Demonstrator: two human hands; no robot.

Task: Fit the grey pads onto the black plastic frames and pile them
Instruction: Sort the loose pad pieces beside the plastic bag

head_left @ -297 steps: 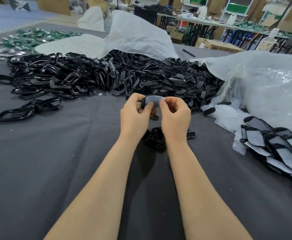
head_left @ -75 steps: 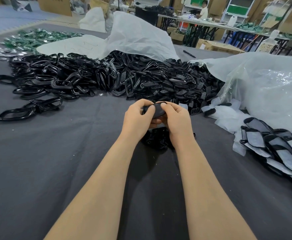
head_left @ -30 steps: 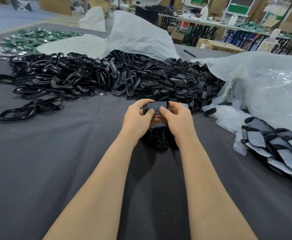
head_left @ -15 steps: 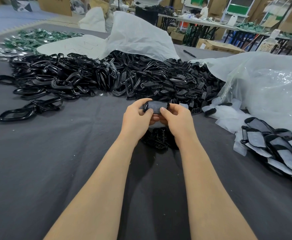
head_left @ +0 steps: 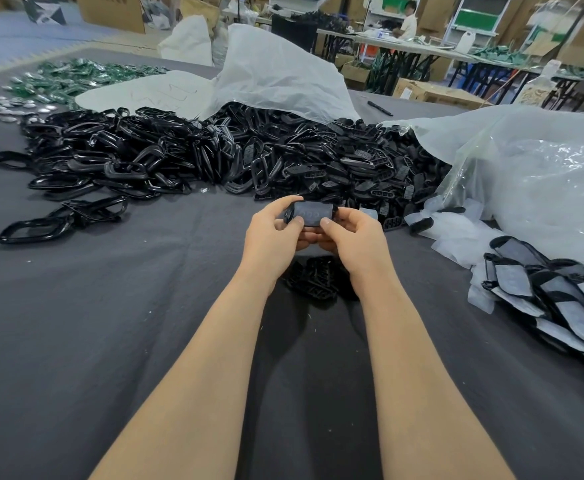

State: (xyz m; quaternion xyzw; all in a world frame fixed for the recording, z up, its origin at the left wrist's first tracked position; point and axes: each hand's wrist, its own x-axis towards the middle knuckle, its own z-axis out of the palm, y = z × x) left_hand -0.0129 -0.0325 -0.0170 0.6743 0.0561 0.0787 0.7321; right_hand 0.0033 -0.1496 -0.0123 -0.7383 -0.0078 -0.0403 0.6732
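Just in front of the big black heap [head_left: 249, 154], left hand [head_left: 273, 235] and right hand [head_left: 358, 237] both pinch a black frame [head_left: 288, 214], and its grey pad [head_left: 313, 213] may sit crooked if one thumb pushes harder.

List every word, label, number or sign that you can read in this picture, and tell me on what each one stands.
Nothing can be read for certain.
The cardboard box: dark print near its top edge, too blurred to read.
The white sack: faint pen strokes, not legible.
The grey pad, pinched by the left hand and the right hand: faint embossed marks, too small to read.
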